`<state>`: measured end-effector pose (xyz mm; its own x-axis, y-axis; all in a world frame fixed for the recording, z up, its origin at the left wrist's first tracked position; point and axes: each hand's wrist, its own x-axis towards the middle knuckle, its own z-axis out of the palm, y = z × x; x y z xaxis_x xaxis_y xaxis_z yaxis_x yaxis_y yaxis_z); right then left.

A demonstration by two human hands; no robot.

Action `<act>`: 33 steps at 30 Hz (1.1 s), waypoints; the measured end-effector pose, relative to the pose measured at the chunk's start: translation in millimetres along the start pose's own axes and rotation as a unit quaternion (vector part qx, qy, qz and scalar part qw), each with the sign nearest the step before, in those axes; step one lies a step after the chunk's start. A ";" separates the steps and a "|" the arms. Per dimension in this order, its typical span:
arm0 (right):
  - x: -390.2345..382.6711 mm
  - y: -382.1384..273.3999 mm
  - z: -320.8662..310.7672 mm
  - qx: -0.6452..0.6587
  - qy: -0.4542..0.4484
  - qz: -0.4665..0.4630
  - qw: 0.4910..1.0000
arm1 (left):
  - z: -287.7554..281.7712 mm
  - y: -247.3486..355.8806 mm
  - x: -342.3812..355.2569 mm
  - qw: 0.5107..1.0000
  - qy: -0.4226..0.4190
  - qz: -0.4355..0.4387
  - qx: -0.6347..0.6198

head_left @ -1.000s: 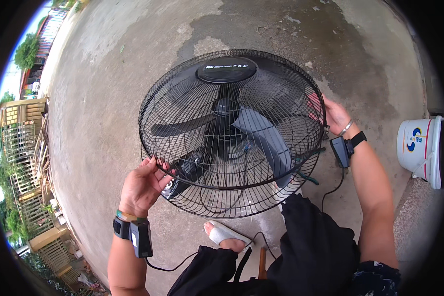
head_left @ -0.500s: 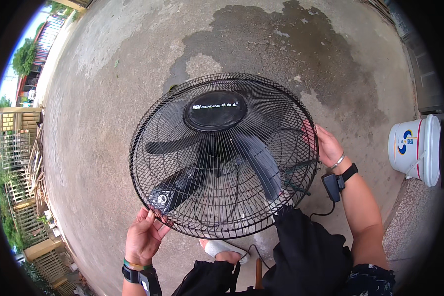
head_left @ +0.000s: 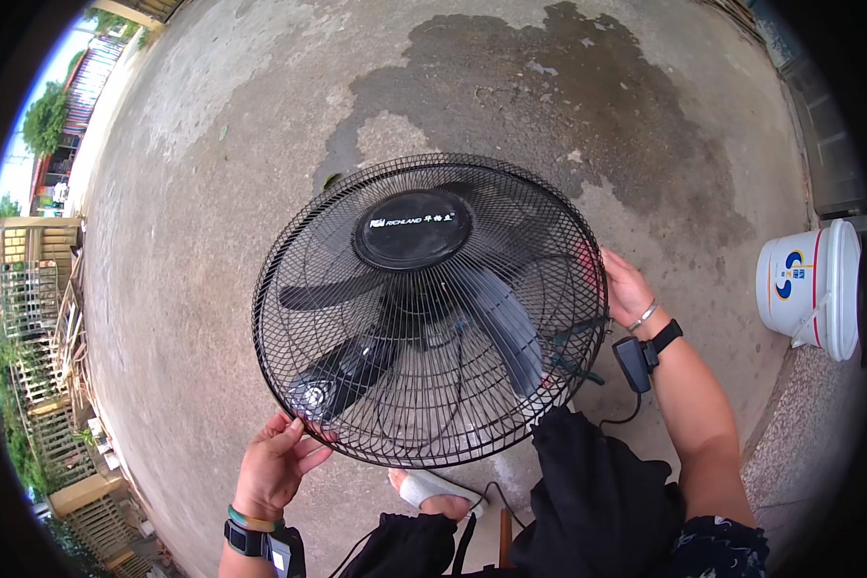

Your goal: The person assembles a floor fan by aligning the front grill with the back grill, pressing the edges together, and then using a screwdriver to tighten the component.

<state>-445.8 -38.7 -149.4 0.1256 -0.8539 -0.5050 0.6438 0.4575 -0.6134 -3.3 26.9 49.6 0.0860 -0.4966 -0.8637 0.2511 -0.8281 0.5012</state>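
Note:
A round black fan head [head_left: 412,229] with a wire guard is held tilted in front of me. Several dark blades show through the guard, one of them a broad blade [head_left: 507,328] right of the middle. My left hand [head_left: 281,460] pinches the guard's lower left rim between thumb and fingers. At the right rim, my right hand [head_left: 628,289] grips the guard, its fingertips partly hidden behind the wires. Just below that hand, a teal-handled tool [head_left: 590,376] shows partly through and past the guard; its kind is hard to make out.
A white lidded bucket [head_left: 800,289] lies at the right, beside a raised edge. Concrete floor [head_left: 183,289] with a dark wet patch [head_left: 588,116] spreads ahead. My foot in a light slipper [head_left: 432,487] is below the fan, near a thin black cable. A slatted fence stands far left.
The fan head has shifted slightly left, and its far rim and hub sit a little lower. My right hand moved left with the rim; both hands keep their hold.

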 end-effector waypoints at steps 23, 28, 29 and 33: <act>2.0 0.8 5.5 0.014 0.012 0.035 0.999 | 7.0 18.5 15.8 0.998 0.043 -0.016 0.035; 0.1 2.1 6.1 0.005 0.012 0.006 1.000 | 4.5 13.8 9.1 0.999 0.040 -0.016 0.013; 0.9 3.2 5.8 0.001 0.012 -0.001 1.000 | 4.5 13.8 7.6 0.999 0.045 -0.012 0.008; -2.0 -1.4 9.1 -0.011 0.000 0.005 1.000 | 2.4 15.7 4.0 0.998 0.054 -0.018 0.012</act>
<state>-440.1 -39.8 -142.0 0.1314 -0.8492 -0.5115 0.6264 0.4710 -0.6211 -1.3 11.4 54.1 0.1804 -0.4363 -0.8816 0.2320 -0.8521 0.4692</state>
